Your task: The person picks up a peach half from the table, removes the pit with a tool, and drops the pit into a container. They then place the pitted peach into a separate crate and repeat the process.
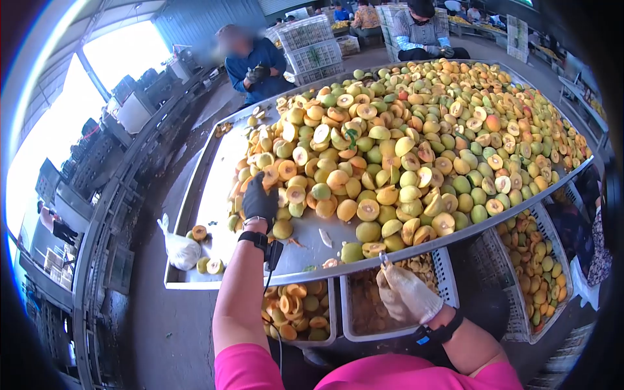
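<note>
My left hand [257, 200], in a dark glove, reaches into the near left edge of a heap of yellow-green peaches [390, 159], many of them halved with the pits showing. Its fingers are bent around a peach half [268, 177], partly hidden by the glove. My right hand [404, 292], in a whitish glove, is closed just in front of the table's near rim. From its fingers pokes the tip of a small metal tool [383, 259]; the rest is hidden in the fist. The heap lies on a metal table [311, 250].
Below the rim stand a crate [333, 325] of peach halves and a crate [448, 276] holding wet brownish pieces. Another crate [520, 312] of peaches is at right. A white plastic bag [181, 250] lies on the table's left corner. Two people sit across the table near stacked crates [313, 49].
</note>
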{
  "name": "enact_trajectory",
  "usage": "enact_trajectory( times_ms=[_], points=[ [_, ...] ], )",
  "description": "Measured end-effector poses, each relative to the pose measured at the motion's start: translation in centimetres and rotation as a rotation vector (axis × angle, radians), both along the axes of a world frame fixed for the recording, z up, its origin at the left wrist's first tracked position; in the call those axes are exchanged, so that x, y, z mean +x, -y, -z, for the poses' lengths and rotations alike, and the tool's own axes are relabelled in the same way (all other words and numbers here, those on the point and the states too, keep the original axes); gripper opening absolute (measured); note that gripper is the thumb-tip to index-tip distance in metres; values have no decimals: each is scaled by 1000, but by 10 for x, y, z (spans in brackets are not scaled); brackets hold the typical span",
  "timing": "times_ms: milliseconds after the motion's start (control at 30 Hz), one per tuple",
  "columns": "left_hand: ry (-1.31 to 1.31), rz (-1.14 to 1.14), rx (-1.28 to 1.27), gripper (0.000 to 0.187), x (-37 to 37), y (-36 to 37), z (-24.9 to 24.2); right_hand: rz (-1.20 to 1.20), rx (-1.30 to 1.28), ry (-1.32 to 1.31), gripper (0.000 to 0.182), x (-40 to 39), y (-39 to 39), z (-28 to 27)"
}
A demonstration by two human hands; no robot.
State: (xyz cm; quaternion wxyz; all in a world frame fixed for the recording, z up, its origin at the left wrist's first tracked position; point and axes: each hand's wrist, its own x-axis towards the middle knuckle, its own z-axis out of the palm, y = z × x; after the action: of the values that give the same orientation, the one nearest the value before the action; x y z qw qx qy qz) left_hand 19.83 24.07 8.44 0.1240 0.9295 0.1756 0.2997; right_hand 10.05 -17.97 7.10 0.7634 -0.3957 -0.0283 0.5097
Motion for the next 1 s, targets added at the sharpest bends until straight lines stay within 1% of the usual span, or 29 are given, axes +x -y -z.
enact_trajectory(
  times_ms=[100, 133, 200, 233, 333, 367, 467, 500, 600, 633, 667, 733, 767, 833, 867, 933, 967, 1000],
  points=[
    [-39, -162, -75, 65, 32, -20, 4, 7, -17, 32, 30, 1, 3, -8],
    [-76, -199, -62, 73, 42, -27, 5, 4, -9, -5, 29, 2, 3, -5],
    [-134, -253, -59, 73, 58, -34, 5, -12, -18, 8, 30, 4, 2, -10],
    [-182, -259, -37, 75, 65, -37, 4, -9, -36, 28, 31, 5, 1, -9],
    [-275, -273, 65, 72, 68, -35, 11, -1, -51, 42, 31, 6, -2, -6],
    [-358, -254, 59, 59, 63, -34, 13, -13, -40, 30, 31, 7, -3, -6],
    [-347, -104, 7, 46, 45, -33, 17, -43, -20, 56, 31, 7, -4, -5],
    [-365, -107, 98, 44, 37, -18, 13, -46, -10, 57, 31, 6, -4, -4],
    [-242, 69, -46, 43, 20, -4, 35, -64, -28, 72, 30, 1, -7, -4],
    [-233, 143, -417, 36, 10, 5, 40, -58, -24, 89, 29, -1, -8, 1],
    [-85, 245, -364, 30, -1, 15, 46, -31, -49, 152, 30, -4, -10, 3],
    [180, 369, -843, 30, -14, 36, 50, 25, -103, 278, 31, -8, -12, 5],
    [204, 391, -941, 33, -25, 43, 50, 2, -81, 253, 25, -6, -8, 6],
    [274, 454, -1126, 41, -48, 61, 41, 5, -201, 583, 23, -4, -14, 24],
    [334, 503, -1312, 43, -59, 71, 43, 12, -241, 691, 23, -7, -17, 30],
    [460, 590, -1683, 47, -85, 106, 39, 148, -137, 819, 22, -14, -25, 32],
    [468, 608, -1773, 49, -94, 125, 38, 198, -102, 872, 22, -18, -29, 34],
    [489, 590, -1849, 49, -104, 147, 39, 250, -87, 1013, 21, -19, -32, 42]
  ],
)
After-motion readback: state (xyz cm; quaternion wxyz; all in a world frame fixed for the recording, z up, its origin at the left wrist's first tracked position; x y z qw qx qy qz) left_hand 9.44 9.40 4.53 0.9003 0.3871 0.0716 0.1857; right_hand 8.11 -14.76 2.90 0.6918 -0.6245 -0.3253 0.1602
